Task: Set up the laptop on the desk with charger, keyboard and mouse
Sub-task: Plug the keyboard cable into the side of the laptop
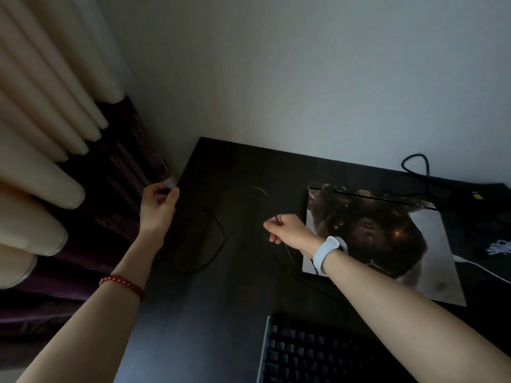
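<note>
At desk's (221,167) left edge, pinching cable (218,230) with both closed hands (left hand (159,208), right hand (287,229)), keyboard (318,355) placed, plugging pending.

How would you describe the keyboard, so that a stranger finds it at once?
Start from the dark desk against the pale wall. Go to its near edge, under the right forearm, in front of the closed laptop with a picture on its lid. The keyboard lies there: the only thing with rows of dark keys.
</note>
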Tool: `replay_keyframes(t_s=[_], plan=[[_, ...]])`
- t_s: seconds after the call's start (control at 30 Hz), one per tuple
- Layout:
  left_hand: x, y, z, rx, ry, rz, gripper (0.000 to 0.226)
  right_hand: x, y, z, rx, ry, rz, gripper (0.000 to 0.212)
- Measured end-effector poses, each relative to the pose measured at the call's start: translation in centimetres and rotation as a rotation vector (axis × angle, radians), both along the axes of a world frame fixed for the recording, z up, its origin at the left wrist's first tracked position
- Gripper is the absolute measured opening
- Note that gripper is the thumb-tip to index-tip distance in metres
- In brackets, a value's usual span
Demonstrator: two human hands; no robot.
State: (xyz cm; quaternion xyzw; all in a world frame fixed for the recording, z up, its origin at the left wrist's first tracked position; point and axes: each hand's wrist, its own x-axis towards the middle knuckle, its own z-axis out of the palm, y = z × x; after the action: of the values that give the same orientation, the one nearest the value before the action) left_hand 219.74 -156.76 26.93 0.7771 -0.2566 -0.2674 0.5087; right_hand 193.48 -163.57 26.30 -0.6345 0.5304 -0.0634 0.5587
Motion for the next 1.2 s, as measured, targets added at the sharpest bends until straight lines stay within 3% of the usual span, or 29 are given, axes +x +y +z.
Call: replay_keyframes(t_s=[0.17,0.27,0.37,0.53,0.67,0.73,0.83,0.97,1.03,1.2], plan=[[2.9,-2.2,0.3,-0.015,-0.263,0.077,0.026,3.8,-0.4,-1.6,-0.079,0.49,0.526,0.076],[3.6,-4.3,0.8,-0.087,-0.211,0.158,0.019,4.8,-0.6,-1.7,0.035,0.414,0.556,0.087],[3.9,-6.3,1.1,-0.235,-0.03,0.187,0.014,5.9,-1.3,-0.9,0.088,0.157,0.382,0.076],[4.1,-8.5,2.8,-0.497,0.437,0.089,0.024,8.5,-4.4,2.1,-0.136,-0.021,0.189,0.047],[4.8,-10.9,5.9,-0.61,0.769,-0.036,0.014,10.8,-6.9,4.7,-0.231,-0.08,0.251,0.047],[4.6,-11.8,7.4,-0.636,0.796,-0.118,0.013,11.9,-7.6,5.2,-0.275,-0.054,0.315,0.05],[4.3,-12.7,8.5,-0.552,0.536,-0.187,0.01,12.9,-8.2,5.2,-0.309,-0.061,0.315,0.046],[4.2,-13.4,8.4,-0.329,0.223,-0.214,0.029,12.4,-9.3,5.1,-0.384,-0.091,0.112,0.035],[3.9,-13.4,8.1,-0.234,0.089,-0.278,0.027,11.3,-10.0,5.2,-0.423,-0.078,0.034,0.032],[1.1,-11.2,5.9,-0.338,-0.33,-0.477,0.027,5.6,-8.6,4.0,-0.662,0.088,0.045,0.032]])
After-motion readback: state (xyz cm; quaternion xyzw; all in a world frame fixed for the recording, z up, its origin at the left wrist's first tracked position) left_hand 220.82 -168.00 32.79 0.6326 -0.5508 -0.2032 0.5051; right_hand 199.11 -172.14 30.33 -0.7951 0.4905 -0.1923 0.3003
